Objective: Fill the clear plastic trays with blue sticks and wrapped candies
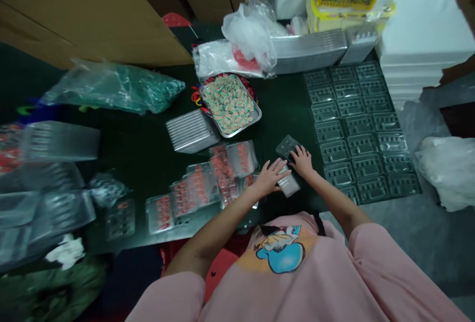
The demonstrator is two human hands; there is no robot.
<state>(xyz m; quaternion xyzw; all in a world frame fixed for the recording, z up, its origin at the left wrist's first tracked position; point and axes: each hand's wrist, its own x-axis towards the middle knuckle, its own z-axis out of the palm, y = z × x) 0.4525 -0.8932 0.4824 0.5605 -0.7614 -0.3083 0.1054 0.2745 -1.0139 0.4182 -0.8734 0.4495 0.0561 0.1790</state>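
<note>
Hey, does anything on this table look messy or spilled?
Nothing looks spilled. The packs with red pieces, left of the left hand, overlap at uneven angles, untidy next to the neat rows of clear trays on the right.

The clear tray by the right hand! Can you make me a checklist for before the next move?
1. Right hand touching the clear plastic tray: ok.
2. Left hand at the small tray stack: ok.
3. Firm grip with both hands: cannot tell, too blurry.
4. Laid-out clear trays in rows on the right: ok.
5. Packs with red pieces kept from overlapping: not ok, several overlap.
6. Metal pan stocked with small pieces: ok.
</note>
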